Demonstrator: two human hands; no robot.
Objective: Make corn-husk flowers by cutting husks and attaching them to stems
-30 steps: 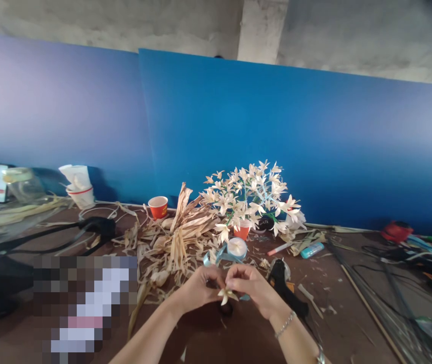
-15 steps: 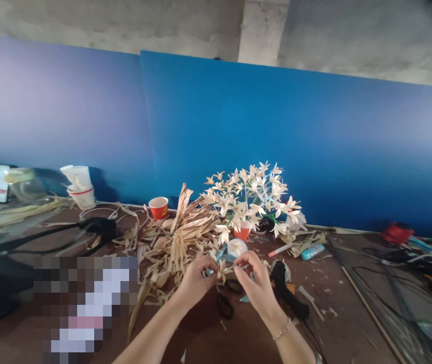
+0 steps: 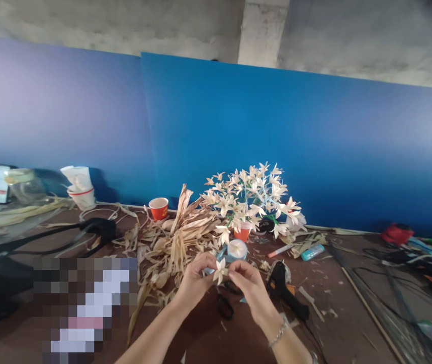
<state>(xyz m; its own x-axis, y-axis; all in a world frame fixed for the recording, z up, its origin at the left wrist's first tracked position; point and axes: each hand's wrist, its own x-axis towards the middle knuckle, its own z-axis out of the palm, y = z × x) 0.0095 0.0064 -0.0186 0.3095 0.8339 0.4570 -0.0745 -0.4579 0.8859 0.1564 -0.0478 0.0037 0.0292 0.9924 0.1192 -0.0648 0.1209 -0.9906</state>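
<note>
A small cream flower made of dried husk (image 3: 220,269) is pinched between both hands above the brown table (image 3: 345,323). My left hand (image 3: 195,280) grips it from the left with curled fingers. My right hand (image 3: 252,287), a bracelet at the wrist, holds it from the right with thumb and fingers closed. Black scissors (image 3: 225,303) lie on the table just below the hands. A roll of pale blue ribbon (image 3: 236,248) sits right behind the flower.
A heap of dried husks (image 3: 174,237) lies left of the hands. A bouquet of cream flowers (image 3: 252,199) stands in an orange cup behind. A black glue gun (image 3: 286,293) lies to the right, wires and rods (image 3: 383,303) beyond it. A red cup (image 3: 159,207) stands at the back.
Both hands lifted the flower up and away from me, from just over the scissors to in front of the ribbon roll. The flower now faces upward between the fingertips.
</note>
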